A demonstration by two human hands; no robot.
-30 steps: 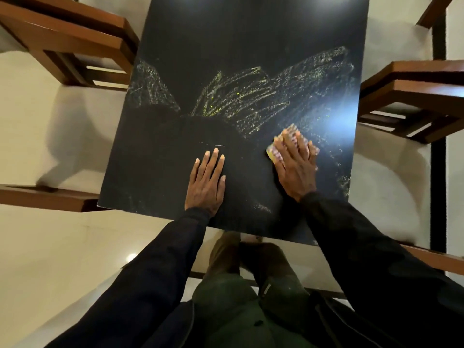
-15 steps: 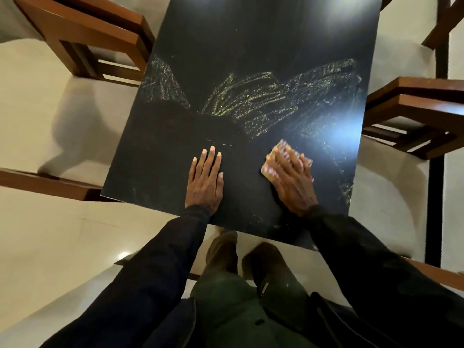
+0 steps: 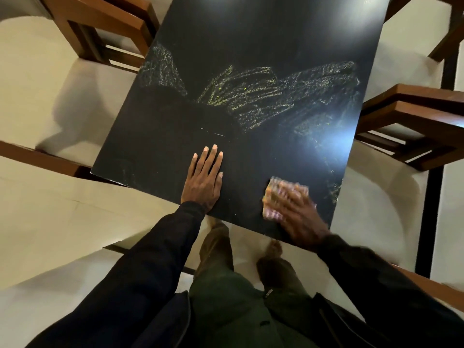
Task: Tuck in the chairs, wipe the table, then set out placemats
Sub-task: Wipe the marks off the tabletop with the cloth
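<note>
Blur swallows the right hand point(image 3: 297, 217) by the near right corner of the black table point(image 3: 251, 41); its fingers lie across a pale yellowish sponge point(image 3: 275, 194) that sits on the tabletop just inside the near edge, but I cannot tell whether they stay straight or curl round the pad's sides (the streaking hides every fingertip); the left hand point(image 3: 204, 180) is sharp by contrast, laid flat on the surface at the middle of the near edge, fingers straight and close together, holding nothing; yellow-green chalky scribbles point(image 3: 251, 96) spread across the table's middle towards its right edge, fading into a bright glare there; a wooden chair point(image 3: 105, 23) at the far left edge and another chair point(image 3: 414, 119) at the right edge are both cut off by the frame, so how far their seats reach under the table is unclear; compared with half a second ago, the sponge has come back from beside the scribbles towards the near edge, now level with the left wrist rather than the left fingertips, while the left hand has kept its place.
</note>
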